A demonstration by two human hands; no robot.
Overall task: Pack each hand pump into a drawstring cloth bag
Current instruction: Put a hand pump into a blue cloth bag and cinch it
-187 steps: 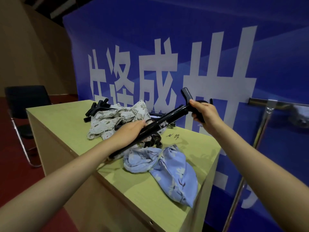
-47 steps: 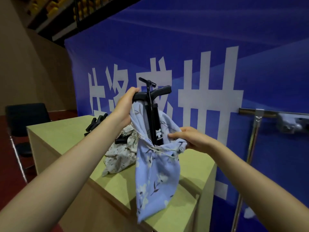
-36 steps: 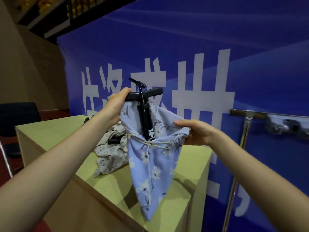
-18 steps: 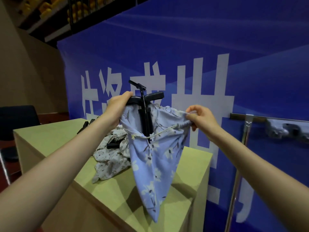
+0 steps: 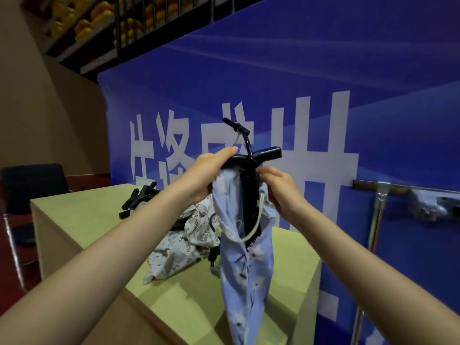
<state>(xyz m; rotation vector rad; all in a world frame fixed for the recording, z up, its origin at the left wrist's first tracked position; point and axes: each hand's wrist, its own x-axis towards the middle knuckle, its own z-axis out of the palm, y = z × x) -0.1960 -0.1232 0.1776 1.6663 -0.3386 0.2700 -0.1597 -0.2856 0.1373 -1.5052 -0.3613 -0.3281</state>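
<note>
A black hand pump (image 5: 251,195) stands upright inside a blue flowered drawstring bag (image 5: 245,277) that hangs above the table. Its T-handle and thin hose stick out of the top. My left hand (image 5: 206,174) grips the left end of the handle together with the bag's rim. My right hand (image 5: 278,190) pinches the bag's rim on the right, close against the pump's shaft. A white cord loops down across the bag's open mouth.
On the light green table (image 5: 82,215) lie a crumpled cream patterned bag (image 5: 184,245) and more black pumps (image 5: 139,199) behind it. A blue banner stands behind the table, a dark chair (image 5: 32,185) at the left, a metal pole (image 5: 373,220) at the right.
My right hand has brought the bag's rim up and in towards the pump's shaft, narrowing the mouth. The bag now covers more of the pump.
</note>
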